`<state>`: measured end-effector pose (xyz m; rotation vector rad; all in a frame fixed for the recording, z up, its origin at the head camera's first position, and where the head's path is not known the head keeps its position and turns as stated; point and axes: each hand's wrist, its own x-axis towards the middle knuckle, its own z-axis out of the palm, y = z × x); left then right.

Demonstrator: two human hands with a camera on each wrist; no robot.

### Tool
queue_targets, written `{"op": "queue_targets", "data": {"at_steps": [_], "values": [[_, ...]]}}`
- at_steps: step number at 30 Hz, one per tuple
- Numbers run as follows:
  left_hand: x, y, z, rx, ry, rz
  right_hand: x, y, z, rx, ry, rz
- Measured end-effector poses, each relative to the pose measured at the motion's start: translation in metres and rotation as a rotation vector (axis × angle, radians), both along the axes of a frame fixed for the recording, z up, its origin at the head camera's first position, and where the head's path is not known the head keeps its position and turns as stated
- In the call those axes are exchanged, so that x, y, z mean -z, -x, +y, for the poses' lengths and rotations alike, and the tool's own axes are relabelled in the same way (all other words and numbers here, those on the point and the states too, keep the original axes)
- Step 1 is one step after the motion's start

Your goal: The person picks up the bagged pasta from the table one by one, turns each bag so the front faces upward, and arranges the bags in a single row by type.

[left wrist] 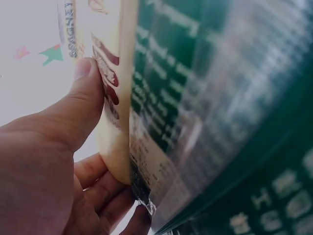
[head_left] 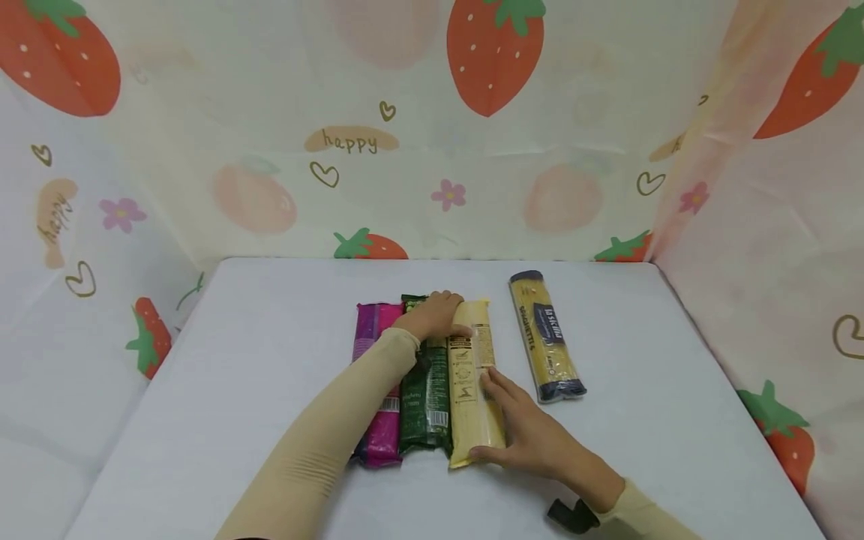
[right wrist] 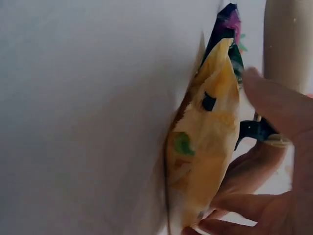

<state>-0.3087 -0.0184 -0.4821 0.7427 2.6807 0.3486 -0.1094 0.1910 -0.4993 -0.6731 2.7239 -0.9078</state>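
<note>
Three long packs lie side by side on the white table: a magenta-purple pack (head_left: 385, 446), a dark green pack (head_left: 424, 409) and a cream-yellow pasta pack (head_left: 472, 412) on the right. My left hand (head_left: 435, 315) reaches over the green pack to the far end of the yellow one. Its thumb (left wrist: 88, 93) presses the yellow pack's printed face while the fingers curl round the end. Along the yellow pack's right side, my right hand (head_left: 536, 435) touches it with spread, extended fingers, the thumb by the near corner. My left forearm partly covers the magenta and green packs.
To the right of the three packs lies a separate spaghetti pack (head_left: 548, 341) with dark blue ends, slightly slanted. Strawberry-print cloth (head_left: 418, 180) walls the table (head_left: 283, 315) at the back and both sides.
</note>
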Motion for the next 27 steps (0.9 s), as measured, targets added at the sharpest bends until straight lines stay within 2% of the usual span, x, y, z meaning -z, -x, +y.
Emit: {"op": "queue_targets", "data": {"at_steps": [6, 12, 15, 21, 27], "values": [[-0.004, -0.003, -0.001, 0.002, 0.000, 0.028, -0.004, 0.000, -0.009, -0.019, -0.106, 0.038], [-0.001, -0.005, 0.000, 0.005, -0.009, 0.045, -0.007, 0.000, -0.018, -0.035, -0.254, 0.129], [0.001, -0.005, 0.002, 0.011, -0.006, 0.053, -0.007, 0.000, -0.019, -0.040, -0.310, 0.141], [0.003, -0.002, 0.002, 0.034, 0.022, 0.087, -0.008, 0.002, -0.022, -0.051, -0.350, 0.115], [0.005, 0.002, 0.001, 0.045, -0.020, 0.084, -0.006, 0.001, -0.022, -0.033, -0.333, 0.104]]}}
